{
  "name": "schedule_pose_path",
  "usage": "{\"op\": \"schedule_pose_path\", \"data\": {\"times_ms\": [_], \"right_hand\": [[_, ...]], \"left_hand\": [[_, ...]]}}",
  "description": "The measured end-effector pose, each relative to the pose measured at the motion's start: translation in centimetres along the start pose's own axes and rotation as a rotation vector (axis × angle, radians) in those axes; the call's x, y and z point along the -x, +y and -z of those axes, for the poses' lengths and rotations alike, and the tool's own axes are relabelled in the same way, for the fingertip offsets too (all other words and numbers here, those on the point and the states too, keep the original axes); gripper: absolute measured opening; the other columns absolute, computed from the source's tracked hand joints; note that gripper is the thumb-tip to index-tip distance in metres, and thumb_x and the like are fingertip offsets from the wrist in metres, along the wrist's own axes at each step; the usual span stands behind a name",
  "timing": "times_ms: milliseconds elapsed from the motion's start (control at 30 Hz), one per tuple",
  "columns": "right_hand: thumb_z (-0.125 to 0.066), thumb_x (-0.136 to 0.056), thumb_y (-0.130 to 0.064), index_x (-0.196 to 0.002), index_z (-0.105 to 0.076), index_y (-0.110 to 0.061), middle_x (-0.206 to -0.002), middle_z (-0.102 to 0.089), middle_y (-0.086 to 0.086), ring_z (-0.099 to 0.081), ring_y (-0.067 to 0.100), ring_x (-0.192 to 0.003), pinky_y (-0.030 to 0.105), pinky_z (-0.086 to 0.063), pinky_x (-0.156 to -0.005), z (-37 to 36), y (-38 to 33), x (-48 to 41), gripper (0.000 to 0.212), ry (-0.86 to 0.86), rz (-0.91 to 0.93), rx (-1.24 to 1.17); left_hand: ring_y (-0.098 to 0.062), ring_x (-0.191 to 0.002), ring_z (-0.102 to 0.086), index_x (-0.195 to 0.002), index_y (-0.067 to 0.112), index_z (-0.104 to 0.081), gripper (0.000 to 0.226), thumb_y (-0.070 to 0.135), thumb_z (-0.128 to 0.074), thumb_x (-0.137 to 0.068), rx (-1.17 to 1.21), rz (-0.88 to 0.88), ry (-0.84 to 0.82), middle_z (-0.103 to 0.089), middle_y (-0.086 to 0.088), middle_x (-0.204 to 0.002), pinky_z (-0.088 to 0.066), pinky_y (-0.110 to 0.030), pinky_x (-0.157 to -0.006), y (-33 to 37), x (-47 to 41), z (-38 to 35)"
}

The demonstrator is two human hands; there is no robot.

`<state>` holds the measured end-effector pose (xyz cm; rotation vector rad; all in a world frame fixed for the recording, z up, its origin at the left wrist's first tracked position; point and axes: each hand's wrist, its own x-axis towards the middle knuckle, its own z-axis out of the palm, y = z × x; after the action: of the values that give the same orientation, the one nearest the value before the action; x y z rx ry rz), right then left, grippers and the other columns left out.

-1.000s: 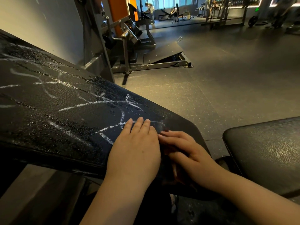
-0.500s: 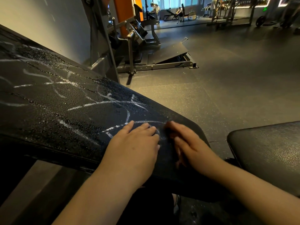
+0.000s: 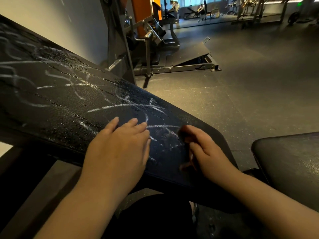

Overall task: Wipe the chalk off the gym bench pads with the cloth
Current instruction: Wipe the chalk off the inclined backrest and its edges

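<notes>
A long black inclined bench pad (image 3: 57, 100) runs from upper left down to the centre, covered in white chalk scribbles (image 3: 131, 106) and wet droplets. My left hand (image 3: 119, 150) lies flat on the pad's lower end, fingers together. My right hand (image 3: 207, 150) is beside it near the pad's right edge, fingers curled on a small dark reddish cloth (image 3: 185, 135) that is mostly hidden under the hand. Smeared chalk lies between the two hands. A second black pad (image 3: 290, 163), the seat, sits at the right.
A grey and orange weight machine (image 3: 146, 42) with a sloped foot plate (image 3: 189, 54) stands behind the bench. Open dark rubber floor (image 3: 250, 83) stretches to the right. A pale wall is at the upper left. People and racks are far off at the back.
My two hands have drawn apart: the right hand with the cloth has slid right and curled up, and smeared chalk now shows between them. The view has shifted slightly.
</notes>
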<state>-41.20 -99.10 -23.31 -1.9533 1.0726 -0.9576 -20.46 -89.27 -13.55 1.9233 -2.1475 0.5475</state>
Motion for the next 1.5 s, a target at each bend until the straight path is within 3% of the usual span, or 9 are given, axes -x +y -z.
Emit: {"op": "schedule_pose_path", "data": {"times_ms": [167,367,567,733,900,1033,1167,1333,1500], "right_hand": [[-0.044,-0.105,-0.025,-0.155,-0.03,-0.04,-0.161,-0.019,-0.026,-0.004,-0.004,-0.15,0.025,-0.007,-0.122,-2.3,-4.6,1.3,0.053,-0.145,0.088,0.077],[-0.04,-0.103,-0.033,-0.145,-0.038,-0.047,-0.133,-0.048,-0.021,-0.051,0.004,-0.12,0.048,-0.043,-0.111,-0.4,-1.9,-0.4,0.044,-0.042,0.017,0.023],[-0.044,-0.106,-0.023,-0.154,-0.034,-0.036,-0.161,-0.025,-0.02,-0.013,-0.001,-0.15,0.025,-0.011,-0.122,-2.2,-5.2,0.7,0.05,-0.153,0.122,0.057],[-0.048,-0.102,-0.023,-0.142,-0.045,-0.049,-0.134,-0.05,-0.029,-0.052,-0.011,-0.104,0.043,-0.045,-0.109,-0.9,-2.7,0.3,0.048,-0.132,0.121,-0.052],[-0.047,-0.104,-0.022,-0.149,-0.042,-0.038,-0.155,-0.035,-0.021,-0.024,0.001,-0.147,0.036,-0.021,-0.124,-3.1,-4.9,0.1,0.048,-0.068,0.076,0.0],[-0.05,-0.103,-0.018,-0.149,-0.043,-0.037,-0.151,-0.038,-0.029,-0.026,-0.006,-0.145,0.027,-0.023,-0.121,-2.0,-5.4,1.4,0.05,-0.187,0.268,0.01],[-0.045,-0.104,-0.02,-0.139,-0.045,-0.044,-0.137,-0.048,-0.027,-0.047,0.004,-0.13,0.041,-0.036,-0.116,-2.2,-4.6,-1.3,0.042,-0.017,0.081,0.005],[-0.045,-0.105,-0.026,-0.153,-0.034,-0.041,-0.157,-0.024,-0.03,-0.012,-0.01,-0.147,0.022,-0.014,-0.12,-3.5,-7.4,0.6,0.052,-0.193,0.196,0.051],[-0.045,-0.104,-0.027,-0.143,-0.043,-0.048,-0.137,-0.045,-0.035,-0.048,-0.004,-0.124,0.041,-0.04,-0.113,-2.1,-5.5,-0.2,0.045,-0.098,0.183,-0.019]], "left_hand": [[-0.014,-0.123,-0.062,-0.109,0.018,-0.077,0.038,0.03,-0.044,-0.093,0.055,0.054,0.027,-0.071,0.002,-0.122,-0.043,-0.045,-0.109,0.9,0.8,-0.3],[-0.009,-0.118,-0.063,-0.104,0.018,-0.078,0.028,0.026,-0.055,-0.091,0.142,0.005,0.117,-0.073,0.004,-0.117,-0.045,-0.042,-0.107,-0.2,2.3,0.2],[-0.008,-0.119,-0.063,-0.103,0.019,-0.079,0.025,0.026,-0.058,-0.091,0.13,0.001,0.176,-0.073,0.005,-0.117,-0.044,-0.042,-0.107,-0.3,2.6,0.0],[-0.008,-0.118,-0.063,-0.103,0.017,-0.079,0.025,0.025,-0.059,-0.091,0.132,-0.014,0.228,-0.073,0.004,-0.117,-0.044,-0.041,-0.107,-1.4,2.9,0.1],[-0.009,-0.122,-0.061,-0.106,0.019,-0.079,0.026,0.027,-0.058,-0.092,0.101,0.039,0.283,-0.072,0.006,-0.12,-0.041,-0.045,-0.109,-2.3,3.3,0.4],[-0.009,-0.123,-0.06,-0.107,0.019,-0.079,0.027,0.026,-0.058,-0.092,0.087,0.045,0.294,-0.071,0.007,-0.121,-0.04,-0.046,-0.11,-2.3,3.4,0.5],[-0.007,-0.124,-0.059,-0.109,0.019,-0.078,0.027,0.026,-0.058,-0.092,0.087,0.051,0.294,-0.07,0.007,-0.122,-0.039,-0.041,-0.112,-3.1,3.4,1.0],[-0.01,-0.124,-0.06,-0.108,0.017,-0.078,0.028,0.025,-0.057,-0.092,0.067,0.086,0.306,-0.071,0.005,-0.121,-0.04,-0.045,-0.11,-3.1,3.3,1.1],[-0.009,-0.125,-0.059,-0.11,0.017,-0.078,0.029,0.026,-0.056,-0.094,0.079,0.089,0.298,-0.07,0.005,-0.123,-0.039,-0.042,-0.112,-3.7,3.6,1.3]]}}
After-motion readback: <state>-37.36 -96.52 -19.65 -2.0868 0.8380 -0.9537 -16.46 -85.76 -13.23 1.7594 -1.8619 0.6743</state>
